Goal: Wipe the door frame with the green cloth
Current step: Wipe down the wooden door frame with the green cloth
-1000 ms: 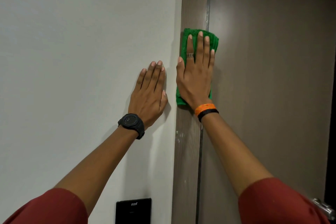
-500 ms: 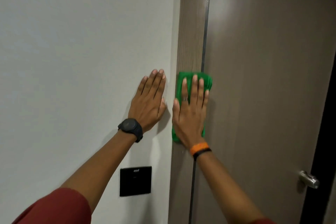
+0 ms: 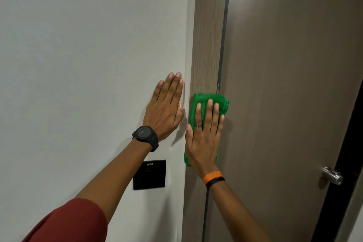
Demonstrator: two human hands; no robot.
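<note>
A brown wood-grain door frame (image 3: 208,41) runs vertically between the white wall and the door. A folded green cloth (image 3: 212,99) lies flat against the frame, at about the height of my chest. My right hand (image 3: 204,137), with a ring and orange and black wristbands, presses flat on the cloth with fingers spread upward, covering most of it. My left hand (image 3: 166,108), with a black watch at the wrist, rests flat and open on the wall just left of the frame, holding nothing.
The brown door (image 3: 290,84) fills the right side, with a metal handle (image 3: 333,177) low at its right edge and a dark gap beyond. A black switch plate (image 3: 149,175) sits on the white wall (image 3: 78,65) below my left wrist.
My right hand has slid the green cloth down the frame, from above my left hand to slightly below it. The view has tilted down, showing the switch plate and door handle.
</note>
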